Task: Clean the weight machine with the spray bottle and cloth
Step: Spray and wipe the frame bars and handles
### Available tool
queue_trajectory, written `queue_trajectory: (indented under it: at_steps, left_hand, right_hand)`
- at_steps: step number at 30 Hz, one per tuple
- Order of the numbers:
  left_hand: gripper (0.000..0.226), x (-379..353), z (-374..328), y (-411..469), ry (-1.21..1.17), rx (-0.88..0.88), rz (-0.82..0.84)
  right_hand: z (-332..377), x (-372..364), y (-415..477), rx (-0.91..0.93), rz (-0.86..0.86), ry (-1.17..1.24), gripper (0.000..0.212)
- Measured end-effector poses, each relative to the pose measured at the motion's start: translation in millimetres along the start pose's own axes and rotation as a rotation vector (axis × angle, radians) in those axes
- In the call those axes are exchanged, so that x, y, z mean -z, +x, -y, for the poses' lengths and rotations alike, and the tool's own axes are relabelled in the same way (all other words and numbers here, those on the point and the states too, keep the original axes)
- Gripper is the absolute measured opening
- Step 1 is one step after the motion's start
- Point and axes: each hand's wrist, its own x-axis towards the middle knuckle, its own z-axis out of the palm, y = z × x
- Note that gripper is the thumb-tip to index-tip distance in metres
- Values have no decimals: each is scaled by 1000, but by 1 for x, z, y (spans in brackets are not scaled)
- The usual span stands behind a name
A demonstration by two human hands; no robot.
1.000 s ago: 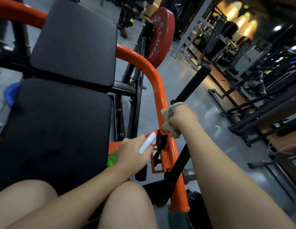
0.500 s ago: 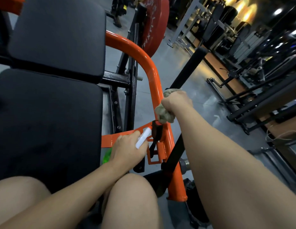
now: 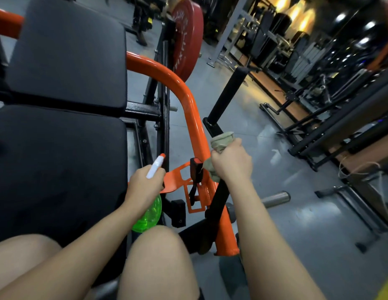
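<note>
**Q:** Where are the cleaning tools?

**A:** The right hand (image 3: 231, 162) clenches the beige cloth (image 3: 222, 140) around the black lever bar (image 3: 228, 94) of the weight machine (image 3: 178, 83). The left hand (image 3: 143, 185) grips the spray bottle (image 3: 148, 215) by its neck, beside the seat pad (image 3: 59, 159).

**Q:** How should they handle?

**A:** The cloth looks limp and should mould to the round tube. The bottle is translucent green plastic, probably light, and best held at the neck. The glossy orange paint may turn slick once wet.
</note>
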Motion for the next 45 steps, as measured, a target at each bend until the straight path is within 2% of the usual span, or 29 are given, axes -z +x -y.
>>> queue_trajectory:
  at_steps: [3, 6, 8, 11, 13, 17, 20, 27, 31, 36, 39, 42, 45]
  left_hand:
    - [38, 4, 2, 1, 18, 5, 45]
    - [29, 15, 4, 12, -34, 38, 106]
    - [30, 21, 6, 15, -113, 60, 65]
    - [22, 14, 3, 9, -9, 19, 49]
    - [27, 7, 4, 6, 55, -36, 27]
    - [35, 0, 8, 9, 33, -61, 4]
    - [37, -1, 7, 9, 32, -68, 14]
    - [36, 5, 8, 11, 80, -73, 11]
    - [34, 20, 10, 10, 5, -79, 53]
    - [47, 23, -9, 1, 242, -122, 226]
    - [38, 12, -27, -9, 275, -86, 187]
    - [24, -1, -54, -20, 97, -13, 79]
    - [21, -21, -68, -30, 41, 31, 35]
  right_hand:
    - [1, -7, -3, -42, -121, 57, 47]
    - [1, -14, -3, -73, -218, 89, 47]
    - [1, -18, -3, -78, -260, 130, 46]
    - [0, -25, -7, -64, -359, 255, 49]
    - [-2, -35, -15, -49, -435, 358, 54]
    - [-11, -56, -34, -63, -528, 575, 64]
    - [-15, -63, -33, -64, -571, 621, 66]
    - [-21, -76, -37, -83, -544, 655, 72]
    - [-24, -77, -42, -85, -496, 667, 75]
    - [-36, -78, -51, -112, -313, 682, 67]
    - [-50, -83, -62, -137, -171, 706, 59]
    - [-63, -95, -74, -142, -78, 744, 58]
    - [-74, -112, -82, -147, -36, 756, 60]
